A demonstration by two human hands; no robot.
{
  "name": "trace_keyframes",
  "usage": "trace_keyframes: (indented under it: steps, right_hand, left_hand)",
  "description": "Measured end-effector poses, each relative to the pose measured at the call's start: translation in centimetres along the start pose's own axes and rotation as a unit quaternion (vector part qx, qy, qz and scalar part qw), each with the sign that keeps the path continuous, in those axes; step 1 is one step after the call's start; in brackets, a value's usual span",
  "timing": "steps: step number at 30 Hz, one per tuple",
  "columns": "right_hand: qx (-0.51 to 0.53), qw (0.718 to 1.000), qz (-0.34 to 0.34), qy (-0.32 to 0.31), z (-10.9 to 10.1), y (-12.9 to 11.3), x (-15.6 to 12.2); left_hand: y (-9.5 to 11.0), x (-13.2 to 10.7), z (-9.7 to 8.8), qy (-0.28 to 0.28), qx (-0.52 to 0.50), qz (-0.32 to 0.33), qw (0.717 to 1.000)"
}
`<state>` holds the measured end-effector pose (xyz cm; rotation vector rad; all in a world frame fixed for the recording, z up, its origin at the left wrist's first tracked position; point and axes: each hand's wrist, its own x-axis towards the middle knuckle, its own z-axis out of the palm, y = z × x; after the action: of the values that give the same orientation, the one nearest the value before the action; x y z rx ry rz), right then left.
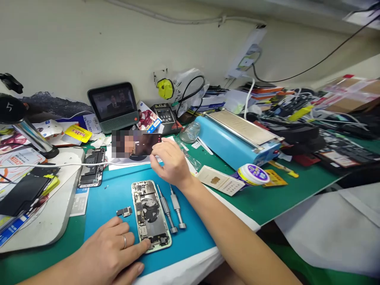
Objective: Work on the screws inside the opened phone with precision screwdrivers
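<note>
- Opened phone (156, 213): lower centre of frame, lying on the blue mat (109, 206).
- Left hand (108, 247): fingers loosely spread, index fingertip touching the phone's lower end.
- Screwdrivers (177, 204): two, just right of the phone.
- Right hand (171, 161): fingers curled at a dark glossy panel's (148, 144) right end, frame centre; grip cannot be told.

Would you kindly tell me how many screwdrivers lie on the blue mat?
2. One screwdriver lies just right of the opened phone; the second screwdriver lies beside it, farther right. Others could be hidden under the right forearm.
</note>
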<state>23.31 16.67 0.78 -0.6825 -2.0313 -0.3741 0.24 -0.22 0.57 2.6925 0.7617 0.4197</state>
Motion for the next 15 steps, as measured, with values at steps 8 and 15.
trace_keyframes:
  steps: [8,15]
  right_hand:
    - [0.050,0.998,-0.001,-0.025,0.0,0.4,-0.6]
    - [0.020,0.988,0.011,-0.150,1.0,-0.5,-0.2]
  left_hand:
    - [0.0,-0.1,0.2,-0.008,-0.011,-0.005,1.000]
    - [0.1,0.1,0.2,-0.009,-0.008,-0.004,1.000]
